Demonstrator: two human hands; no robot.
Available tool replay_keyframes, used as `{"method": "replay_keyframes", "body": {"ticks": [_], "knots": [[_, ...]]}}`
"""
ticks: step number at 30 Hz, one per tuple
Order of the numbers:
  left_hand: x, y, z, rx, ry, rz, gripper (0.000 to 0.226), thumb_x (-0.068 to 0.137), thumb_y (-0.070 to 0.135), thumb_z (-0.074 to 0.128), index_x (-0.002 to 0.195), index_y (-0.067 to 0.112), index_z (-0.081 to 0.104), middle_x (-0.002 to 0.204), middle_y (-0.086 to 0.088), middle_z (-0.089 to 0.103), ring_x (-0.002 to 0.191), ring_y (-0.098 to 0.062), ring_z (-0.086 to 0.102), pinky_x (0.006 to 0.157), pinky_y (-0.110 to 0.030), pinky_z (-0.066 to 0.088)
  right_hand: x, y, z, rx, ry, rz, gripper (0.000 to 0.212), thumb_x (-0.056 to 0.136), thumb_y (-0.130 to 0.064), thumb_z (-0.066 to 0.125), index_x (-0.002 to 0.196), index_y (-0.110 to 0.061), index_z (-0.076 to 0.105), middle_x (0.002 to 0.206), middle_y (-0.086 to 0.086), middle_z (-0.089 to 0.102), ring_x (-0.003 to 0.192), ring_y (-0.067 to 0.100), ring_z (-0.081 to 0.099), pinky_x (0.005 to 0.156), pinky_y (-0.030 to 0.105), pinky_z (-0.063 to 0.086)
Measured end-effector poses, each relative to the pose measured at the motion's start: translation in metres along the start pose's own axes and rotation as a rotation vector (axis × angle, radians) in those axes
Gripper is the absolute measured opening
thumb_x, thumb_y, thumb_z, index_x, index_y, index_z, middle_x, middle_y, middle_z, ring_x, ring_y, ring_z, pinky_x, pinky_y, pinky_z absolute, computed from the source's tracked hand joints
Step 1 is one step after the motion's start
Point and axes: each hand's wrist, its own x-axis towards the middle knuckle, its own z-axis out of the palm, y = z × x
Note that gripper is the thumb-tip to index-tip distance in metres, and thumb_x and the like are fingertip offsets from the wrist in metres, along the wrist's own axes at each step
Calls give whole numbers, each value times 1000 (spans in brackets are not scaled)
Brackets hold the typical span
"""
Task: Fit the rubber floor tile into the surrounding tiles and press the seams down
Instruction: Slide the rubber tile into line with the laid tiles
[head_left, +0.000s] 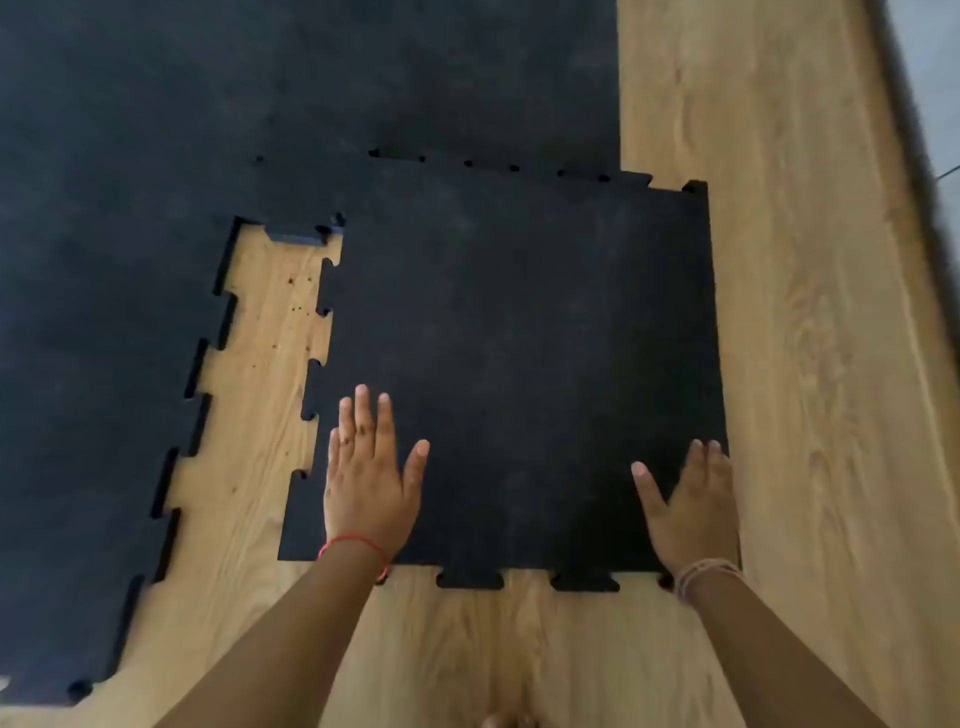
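A loose black rubber tile (519, 338) with jigsaw edges lies on the wooden floor, shifted right of its slot. Its far edge overlaps the laid tiles (130, 260), and a strip of bare wood (260, 389) shows between its left edge and the tiles at the left. My left hand (366, 478) rests flat on the tile near its front left corner, fingers spread. Flat too, my right hand (693, 509) sits at the tile's front right corner, its fingers along the right edge.
Laid black tiles cover the floor at the left and far side (363, 78). Bare wooden floor (805, 364) runs along the right and front. A dark skirting strip (914, 156) and a pale surface border the far right.
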Motion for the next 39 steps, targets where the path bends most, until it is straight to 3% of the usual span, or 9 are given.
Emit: {"method": "replay_keyframes", "body": {"ticks": [5,10,15,19,22,30,35,37,39], "knots": [[10,-12,33,-11,39,-91,79,88,59,6,148,9,4,154,-6,-9,138,-16,-16,113,-34,-6,31,4,11,68,29,153,103,79,-64,51,148,-6,1,157,16,2,143,30,3,114,40,5],[10,-12,43,-3,131,-91,69,96,43,31,148,3,9,156,-14,2,143,-27,-3,116,-42,3,50,16,7,265,86,163,117,66,-62,69,147,-4,8,154,17,16,141,31,15,115,41,14],[16,-36,26,-92,217,-389,72,96,41,37,147,-2,7,155,-20,4,142,-32,0,116,-45,5,49,13,10,290,68,129,117,64,-59,72,148,-7,10,154,15,18,141,31,17,115,42,16],[24,-37,15,-173,235,-453,73,94,37,44,145,-6,14,149,-25,24,138,-35,19,112,-45,19,59,15,14,476,145,124,116,56,-58,78,146,-10,22,150,14,31,136,33,29,112,47,23],[30,-29,12,-270,268,-519,71,91,33,52,143,-4,22,145,-24,31,132,-37,26,109,-44,21,61,17,19,493,169,118,115,48,-64,77,141,-12,33,144,15,41,131,35,38,107,52,31],[62,-38,-21,-580,256,-759,56,88,38,57,126,-1,44,133,-20,45,124,-34,39,104,-41,33,53,21,10,610,139,150,108,55,-43,83,143,-12,28,148,17,33,133,38,32,108,53,27],[44,-56,-40,-582,389,-741,46,88,31,59,124,3,49,132,-17,46,125,-32,35,103,-40,30,41,25,26,727,16,171,135,20,-76,75,137,-23,33,144,12,40,129,36,40,103,55,34],[33,-79,-40,-534,396,-796,46,88,30,60,123,2,51,132,-20,46,126,-35,34,103,-42,29,39,33,47,675,-38,171,129,19,-81,72,132,-31,35,144,10,41,128,34,41,103,54,35],[26,-107,-34,-471,365,-829,42,90,28,56,122,1,54,131,-23,48,125,-39,34,102,-43,29,26,28,61,571,-66,159,134,25,-87,66,138,-28,27,147,8,37,132,32,37,106,53,31]]}}
